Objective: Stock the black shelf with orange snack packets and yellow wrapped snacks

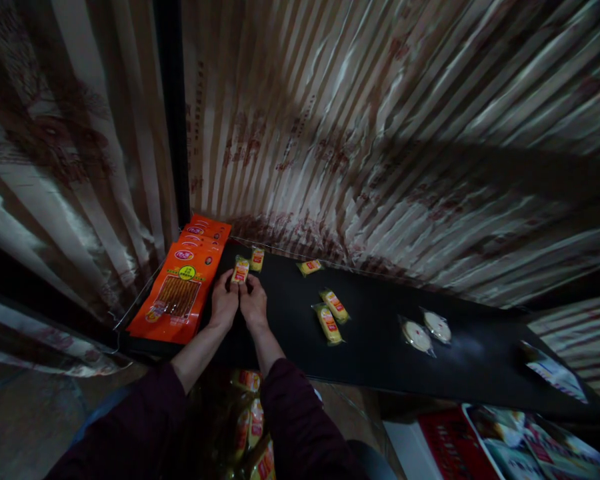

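Note:
Between the fingertips of both my hands is a small yellow snack cake [240,270] in a clear wrapper with a red label. My left hand [224,303] grips its left side, and my right hand [254,302] its right side. Just behind lies another wrapped snack cake [257,259] on the black shelf [285,300]. To the left of my hands, orange snack packets [173,287] overlap in a row. Farther right sit a single wrapped cake [309,267] and two more side by side, a near cake [329,325] and a far cake [335,305].
Two round white wrapped biscuits [417,336] rest on the shelf's right half, with a shiny packet [555,373] near its right end. Below my arms are several wrapped cakes [250,427]. A red box [445,440] with packets stands at lower right. Pleated curtains [300,133] hang behind.

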`<state>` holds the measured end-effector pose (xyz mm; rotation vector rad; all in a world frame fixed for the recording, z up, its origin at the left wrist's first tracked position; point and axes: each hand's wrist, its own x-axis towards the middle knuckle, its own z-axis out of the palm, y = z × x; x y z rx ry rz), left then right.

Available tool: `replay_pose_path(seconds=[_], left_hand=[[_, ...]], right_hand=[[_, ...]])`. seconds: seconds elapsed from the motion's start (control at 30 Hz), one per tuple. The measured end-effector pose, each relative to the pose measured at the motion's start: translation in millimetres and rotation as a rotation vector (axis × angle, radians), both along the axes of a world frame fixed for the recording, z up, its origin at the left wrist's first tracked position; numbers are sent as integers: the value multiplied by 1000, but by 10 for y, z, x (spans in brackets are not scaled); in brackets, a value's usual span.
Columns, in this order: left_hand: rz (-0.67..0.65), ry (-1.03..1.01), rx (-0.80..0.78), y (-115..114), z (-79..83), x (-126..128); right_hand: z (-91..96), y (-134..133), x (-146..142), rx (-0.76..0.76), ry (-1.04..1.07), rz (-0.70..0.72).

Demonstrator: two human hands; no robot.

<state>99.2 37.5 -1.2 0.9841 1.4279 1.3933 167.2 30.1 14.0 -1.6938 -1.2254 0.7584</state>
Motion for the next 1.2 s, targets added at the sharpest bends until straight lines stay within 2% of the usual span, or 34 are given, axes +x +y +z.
replay_pose_path(seconds=[0.17,0.37,0.8,1.1,1.2], left_hand=[[11,0,12,87,5,-17],[-9,-2,14,88,23,-22],[-70,-19,-4,168,45,-65],[-144,-130,-110,234,88,-5],[-159,-126,-97,225,109,-4]], right_hand=[[15,167,-49,5,17,-23],[-19,309,-61,-17,40,-47],[-6,589,-78,-106,-65,-49],[-53,616,13,-132,-166,-112],[-76,637,0,-119,-166,-99]])
